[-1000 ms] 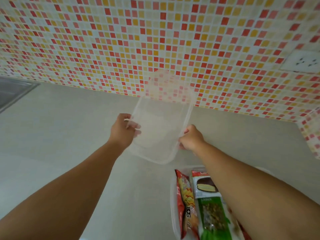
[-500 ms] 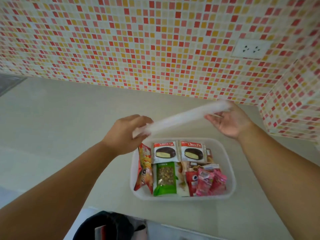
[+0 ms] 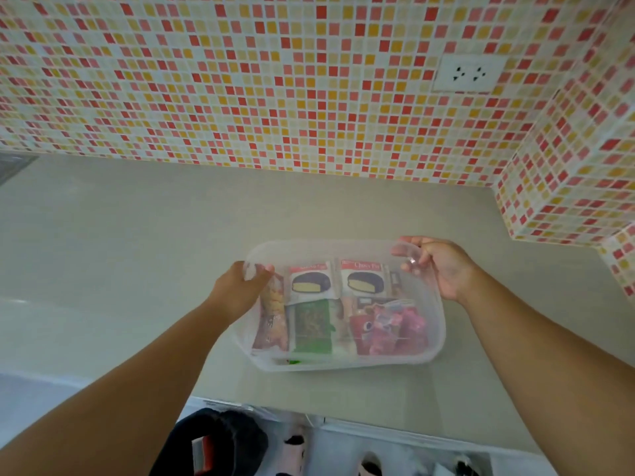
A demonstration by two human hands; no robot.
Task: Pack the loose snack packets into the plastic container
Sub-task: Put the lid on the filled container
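Where it hung tilted before, both hands now hold the lid point(image 3: 343, 250) flat over the container point(image 3: 347, 365).

Head camera looks steeply down at the counter point(image 3: 137, 235).

The tabletop point(image 3: 120, 242) is a pale grey-green, smooth surface that meets the mosaic wall at 12 o'clock. Directly on it stands one plastic container point(image 3: 433, 352), toward 3 o'clock from its middle.
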